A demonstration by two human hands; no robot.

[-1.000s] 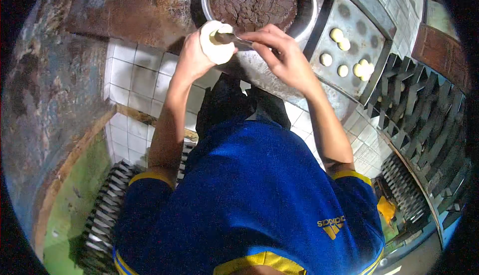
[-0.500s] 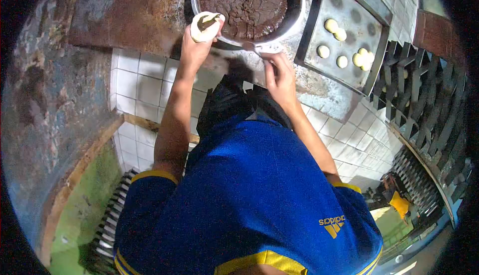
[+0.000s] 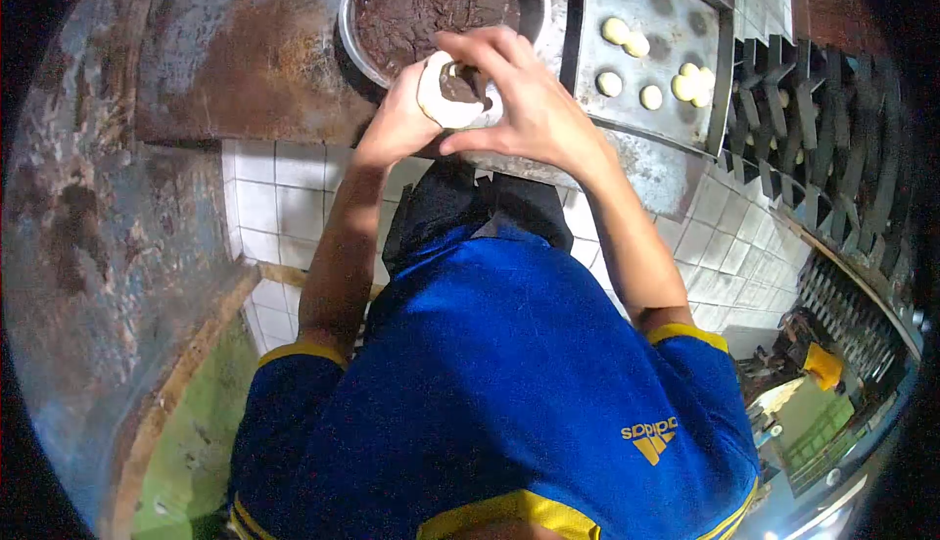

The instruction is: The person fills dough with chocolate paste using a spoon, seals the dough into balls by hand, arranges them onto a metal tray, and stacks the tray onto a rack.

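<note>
Above the near edge of the table (image 3: 235, 50), the left hand (image 3: 397, 124) grasps a round of pale dough (image 3: 431, 99), its fingers behind it and the dark filling (image 3: 458, 88) facing up. The right hand (image 3: 539, 114) is spread beside it, thumb well apart from the curved fingers, which arch over the dough's far side; whether their tips touch it, the view does not show. I see nothing gripped in that hand. As for how far things have got, the filling is in place in this round, but the dough is unclosed, its pale rim standing around the dark middle. Just beyond the hands, the bowl (image 3: 350, 31) holds plenty of dark paste (image 3: 421, 11), so only part of it can have been used, I judge. To the right of the bowl lies the tray (image 3: 676, 31), with pale balls (image 3: 610, 84) on it: two touching, two apart, and a tight cluster near the right side. They look closed and smooth, though whether they hold any filling cannot be told.
</note>
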